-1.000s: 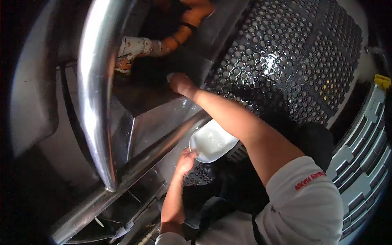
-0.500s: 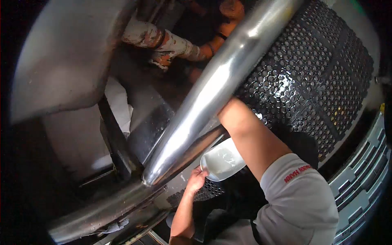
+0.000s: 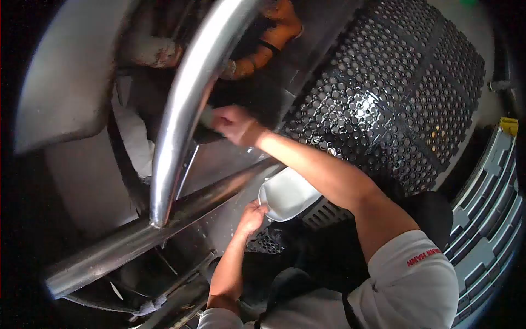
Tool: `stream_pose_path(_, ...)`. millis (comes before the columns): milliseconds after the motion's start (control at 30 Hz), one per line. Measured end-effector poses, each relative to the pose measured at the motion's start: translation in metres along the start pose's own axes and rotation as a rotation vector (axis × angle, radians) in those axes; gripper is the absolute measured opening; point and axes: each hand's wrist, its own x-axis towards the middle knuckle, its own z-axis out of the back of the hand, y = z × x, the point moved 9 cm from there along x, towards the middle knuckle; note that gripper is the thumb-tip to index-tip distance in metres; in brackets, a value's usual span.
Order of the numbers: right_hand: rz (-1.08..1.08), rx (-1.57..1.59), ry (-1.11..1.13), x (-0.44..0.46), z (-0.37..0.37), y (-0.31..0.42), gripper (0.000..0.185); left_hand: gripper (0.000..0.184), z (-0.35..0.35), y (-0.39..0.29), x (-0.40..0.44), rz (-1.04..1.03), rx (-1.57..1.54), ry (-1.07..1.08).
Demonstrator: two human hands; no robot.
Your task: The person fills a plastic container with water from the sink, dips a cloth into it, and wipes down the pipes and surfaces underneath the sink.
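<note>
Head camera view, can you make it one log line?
left hand: grips white, rounded, plastic-looking container | right hand: blurred, near shiny silver metal tube | pale item at right hand: unclear

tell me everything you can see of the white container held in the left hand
The white container is an open vessel with rounded corners and a thin rim, looking like plastic. Its mouth faces the camera, showing a pale inside; whether it holds anything is hard to tell. The left hand grips its left edge in the picture. The right forearm passes in front, hiding part of the opposite side; whether they touch is unclear.
</note>
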Motion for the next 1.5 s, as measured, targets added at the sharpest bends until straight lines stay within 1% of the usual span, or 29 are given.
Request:
stream_pose_path(33,0.057,0.207,0.008,0.006,-0.009,0.021,0.011,0.027,-0.002,-0.01,-0.002,-0.012,-0.001,0.005)
stream_pose_path(67,0.088,0.178,0.0,0.011,-0.011,0.032,0.012,0.029,-0.001,-0.018,-0.012,0.119,0.086,-0.022)
stream_pose_path(100,0.119,0.148,0.0,0.015,-0.013,0.036,0.015,0.029,-0.003,-0.017,-0.011,0.079,0.067,-0.009)
stream_pose_path(200,0.125,-0.171,-0.173,0.01,0.006,-0.001,0.018,0.029,0.001,-0.005,0.0,-0.019,0.029,0.004)
stream_pose_path(233,-0.101,-0.19,-0.105,0.006,0.006,-0.048,0.024,0.028,0.003,0.001,0.003,-0.038,0.028,-0.007)
stream_pose_path(267,-0.106,-0.286,-0.187,-0.008,0.012,-0.094,0.023,0.028,0.002,0.004,0.003,-0.058,0.031,-0.013)
stream_pose_path(300,-0.145,-0.325,-0.163,-0.015,0.016,-0.096,0.024,0.028,0.004,0.004,0.002,-0.073,0.082,-0.036)
stream_pose_path(367,-0.224,-0.404,-0.112,-0.029,0.018,-0.095,0.025,0.027,0.007,0.003,0.005,-0.103,0.179,-0.085)
stream_pose_path(400,-0.177,-0.374,-0.133,-0.023,0.008,-0.091,0.025,0.027,0.003,0.006,0.008,-0.083,0.143,-0.051)
stream_pose_path(467,-0.169,-0.301,-0.057,-0.006,0.009,-0.008,0.02,0.027,-0.001,0.01,0.012,-0.03,0.08,0.022)
stream_pose_path(567,0.3,-0.161,-0.14,0.001,-0.005,0.052,0.012,0.024,-0.001,0.003,0.014,-0.029,0.054,0.0)
stream_pose_path(600,0.376,-0.094,-0.297,-0.007,0.0,0.049,0.01,0.024,-0.002,-0.002,0.011,0.018,-0.008,-0.004)
stream_pose_path(667,0.194,-0.314,-0.188,-0.015,0.003,0.001,0.013,0.025,0.005,0.009,0.025,-0.006,0.012,0.029)
stream_pose_path(700,0.111,-0.383,-0.256,-0.021,-0.01,-0.089,0.016,0.025,0.003,0.016,0.031,-0.016,0.015,0.049)
stream_pose_path(733,-0.015,-0.52,-0.189,-0.037,0.005,-0.084,0.018,0.026,0.003,0.019,0.034,-0.031,0.016,0.052)
stream_pose_path(800,-0.109,-0.539,-0.327,-0.047,0.023,-0.078,0.022,0.026,0.005,0.02,0.038,-0.067,0.014,0.043)
stream_pose_path(867,0.134,-0.368,-0.362,-0.038,0.032,-0.03,0.025,0.028,0.006,0.018,0.033,-0.103,0.081,0.011)
stream_pose_path(933,0.124,-0.099,-0.252,-0.005,0.032,0.019,0.027,0.03,0.009,0.007,0.028,-0.124,0.197,-0.04)
stream_pose_path(967,-0.017,0.068,-0.134,0.011,0.023,0.033,0.028,0.03,0.008,-0.002,0.019,-0.085,0.157,-0.037)
stream_pose_path(1033,0.215,-0.173,0.164,0.016,-0.015,0.111,0.022,0.03,0.009,0.015,0.027,-0.116,0.159,-0.012)
stream_pose_path(1067,0.35,-0.259,0.296,0.014,-0.033,0.149,0.022,0.03,0.009,0.008,0.022,-0.125,0.154,0.001)
stream_pose_path(1133,0.673,-0.881,0.296,0.019,-0.071,0.142,0.028,0.03,0.009,0.02,0.031,-0.142,0.145,0.012)
stream_pose_path(1167,0.546,-0.972,0.251,0.035,-0.08,0.138,0.029,0.03,0.008,0.024,0.033,-0.147,0.14,0.018)
stream_pose_path(1200,0.426,-0.947,0.297,0.058,-0.09,0.129,0.03,0.031,0.009,0.016,0.024,-0.089,0.171,0.028)
stream_pose_path(1267,0.196,-0.884,0.381,0.115,-0.096,0.108,0.031,0.032,0.011,0.019,0.025,-0.081,0.185,0.034)
stream_pose_path(1333,0.171,-0.78,0.169,0.147,-0.084,0.105,0.031,0.032,0.014,0.016,0.022,-0.084,0.184,0.01)
stream_pose_path(1367,0.162,-0.723,0.066,0.151,-0.078,0.105,0.031,0.032,0.016,0.011,0.017,-0.092,0.177,-0.017)
stream_pose_path(1467,0.326,-1.102,0.343,0.128,-0.097,0.112,0.026,0.032,0.016,0.014,0.015,-0.095,0.153,-0.037)
stream_pose_path(1500,0.431,-1.037,0.335,0.113,-0.094,0.119,0.025,0.031,0.017,0.013,0.017,-0.101,0.147,-0.036)
